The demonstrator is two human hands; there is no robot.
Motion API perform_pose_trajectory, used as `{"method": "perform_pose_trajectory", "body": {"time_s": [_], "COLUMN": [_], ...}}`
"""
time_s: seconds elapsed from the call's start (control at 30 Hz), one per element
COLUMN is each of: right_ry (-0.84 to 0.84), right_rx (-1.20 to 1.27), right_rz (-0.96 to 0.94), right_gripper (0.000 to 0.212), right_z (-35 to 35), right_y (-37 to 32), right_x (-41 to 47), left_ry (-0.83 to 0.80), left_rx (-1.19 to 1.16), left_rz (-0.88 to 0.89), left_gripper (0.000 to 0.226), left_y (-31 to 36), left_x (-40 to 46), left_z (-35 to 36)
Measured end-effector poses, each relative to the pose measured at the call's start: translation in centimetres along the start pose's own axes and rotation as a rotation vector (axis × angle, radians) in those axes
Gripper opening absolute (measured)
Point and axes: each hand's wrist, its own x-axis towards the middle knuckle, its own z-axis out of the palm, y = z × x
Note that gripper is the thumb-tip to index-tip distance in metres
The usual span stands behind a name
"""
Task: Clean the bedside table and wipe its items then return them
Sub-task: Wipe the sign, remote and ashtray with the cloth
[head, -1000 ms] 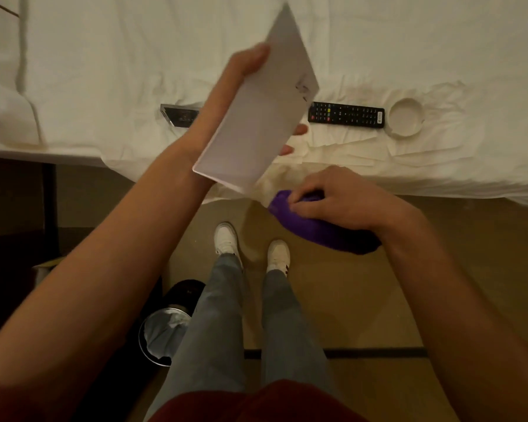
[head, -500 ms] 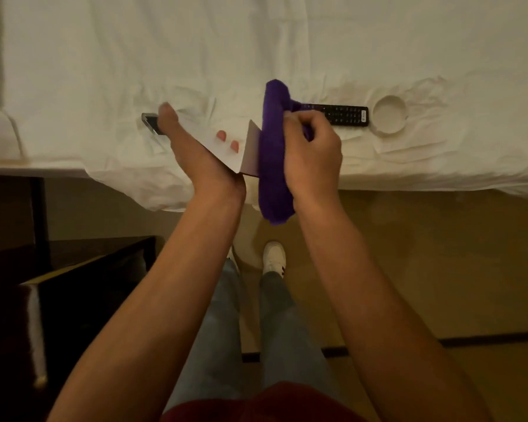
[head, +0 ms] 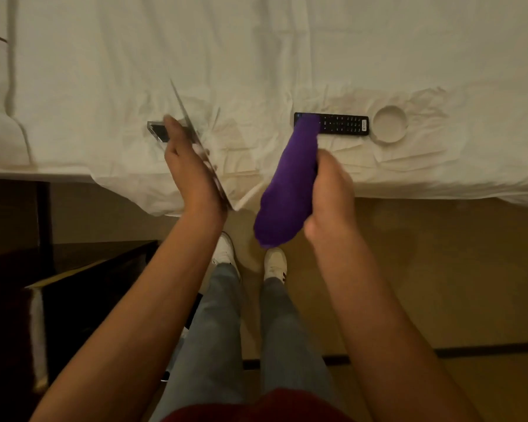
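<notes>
Purple cloth bunched in our right hand; our left hand clamps a thin card edge-on over the bed's near edge. Loose, it could slip floorward.

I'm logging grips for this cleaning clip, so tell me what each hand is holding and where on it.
The left hand holds a thin white card edge-on by its lower part. The right hand grips a purple cloth along its side, around the middle.
</notes>
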Motion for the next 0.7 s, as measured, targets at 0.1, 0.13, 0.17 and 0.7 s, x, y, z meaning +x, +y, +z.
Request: {"method": "perform_pose_trajectory", "body": {"time_s": [0.1,0.13,0.17,0.7], "right_ry": [0.027,0.050,0.076,0.117], "right_rx": [0.023,0.038,0.052,0.224], "right_rz": [0.087,0.091,0.092,-0.028], "right_gripper": [0.015,0.015,0.015,0.020], "right_z": [0.1,-0.1,-0.5,-4.1], "right_y": [2.1,2.4,2.4,-1.7], "right_x": [0.2,0.3,0.6,2.7], "left_ry": [0.025,0.005,-0.038,-0.428], "left_rx": [0.147,0.135,0.109,0.196], "left_rz": [-0.044,-0.086,-0.129,0.223], "left_gripper": [0.071,0.075,0.072,0.038], "left_y": [-1.6,-1.9,-2.0,3.8], "left_x": [-0.9,-0.9,-0.5,5.6], "left_z": [0.6,0.6,0.4,-0.5]}}
